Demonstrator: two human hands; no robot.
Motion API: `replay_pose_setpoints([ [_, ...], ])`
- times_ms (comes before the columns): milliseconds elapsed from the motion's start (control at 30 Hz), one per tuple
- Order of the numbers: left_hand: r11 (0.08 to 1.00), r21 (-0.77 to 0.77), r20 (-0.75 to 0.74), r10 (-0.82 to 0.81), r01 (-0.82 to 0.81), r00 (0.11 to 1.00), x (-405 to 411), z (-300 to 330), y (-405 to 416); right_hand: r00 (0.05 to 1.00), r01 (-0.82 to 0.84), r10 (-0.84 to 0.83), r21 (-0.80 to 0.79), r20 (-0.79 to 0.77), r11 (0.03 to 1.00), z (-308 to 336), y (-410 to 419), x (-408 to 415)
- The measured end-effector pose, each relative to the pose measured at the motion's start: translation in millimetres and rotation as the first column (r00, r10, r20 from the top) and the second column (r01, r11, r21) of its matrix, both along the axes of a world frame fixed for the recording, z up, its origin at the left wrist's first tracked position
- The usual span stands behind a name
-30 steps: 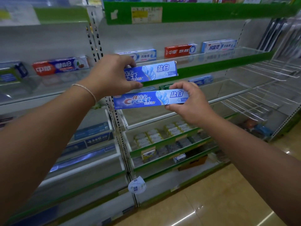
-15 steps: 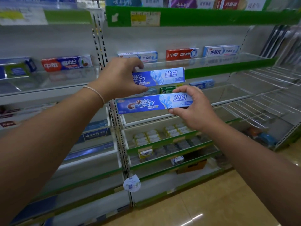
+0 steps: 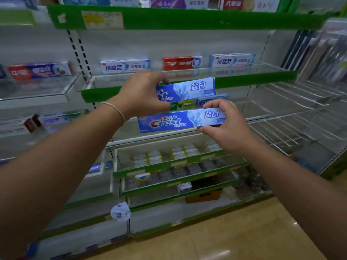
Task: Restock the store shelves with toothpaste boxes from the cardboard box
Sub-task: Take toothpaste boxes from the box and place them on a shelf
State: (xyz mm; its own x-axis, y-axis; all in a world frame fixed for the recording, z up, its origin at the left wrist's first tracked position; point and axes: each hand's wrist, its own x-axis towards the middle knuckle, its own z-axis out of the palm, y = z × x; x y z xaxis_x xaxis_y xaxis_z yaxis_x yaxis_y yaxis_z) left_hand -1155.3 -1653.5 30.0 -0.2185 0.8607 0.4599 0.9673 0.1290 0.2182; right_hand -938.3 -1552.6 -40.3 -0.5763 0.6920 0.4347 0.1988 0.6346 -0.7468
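Store shelving (image 3: 187, 85) with green edge strips fills the background. Left hand (image 3: 142, 94) grips the upper Crest box (image 3: 193, 89); right hand (image 3: 227, 124) pinches the lower Crest box (image 3: 172, 121).

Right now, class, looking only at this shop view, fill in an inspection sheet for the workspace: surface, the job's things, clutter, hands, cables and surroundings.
Surface: glass shelf with a green front edge, three toothpaste boxes standing along its back.
Job's things: two blue toothpaste boxes, upper box and lower box, both held in the air in front of the shelves; the cardboard box is not in view.
Clutter: a round label hanging low on the shelf post.
Hands: left hand grips the upper box at its left end; right hand grips the lower box at its right end.
Cables: nothing seen.
Surroundings: wire racks to the right, tan floor below.
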Motion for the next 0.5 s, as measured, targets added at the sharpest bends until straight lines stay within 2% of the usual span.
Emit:
replay_pose_setpoints([
  [67,1.0,-0.021,0.037,0.016,-0.015,0.999,14,0,11,1.0,-0.013,0.013,-0.009,0.003,1.0,-1,12,14],
  [133,0.999,-0.049,0.235,0.004,0.007,0.972,28,1,22,1.0,-0.006,0.006,0.006,0.007,1.0,-1,22,26],
  [200,0.999,-0.029,0.499,-0.022,0.042,0.866,41,3,30,1.0,-0.001,0.001,0.019,0.007,1.0,-1,30,37],
  [233,0.999,-0.011,0.585,-0.028,0.043,0.81,45,3,34,1.0,-0.005,0.005,0.03,0.011,1.0,0,33,42],
  [333,0.997,0.073,0.74,-0.078,0.035,0.668,54,4,42,0.998,-0.044,0.041,0.061,0.045,0.997,-3,41,53],
  [500,0.974,0.225,0.902,-0.2,-0.022,0.382,62,0,56,0.995,-0.094,0.094,-0.005,0.041,0.996,-5,52,54],
])
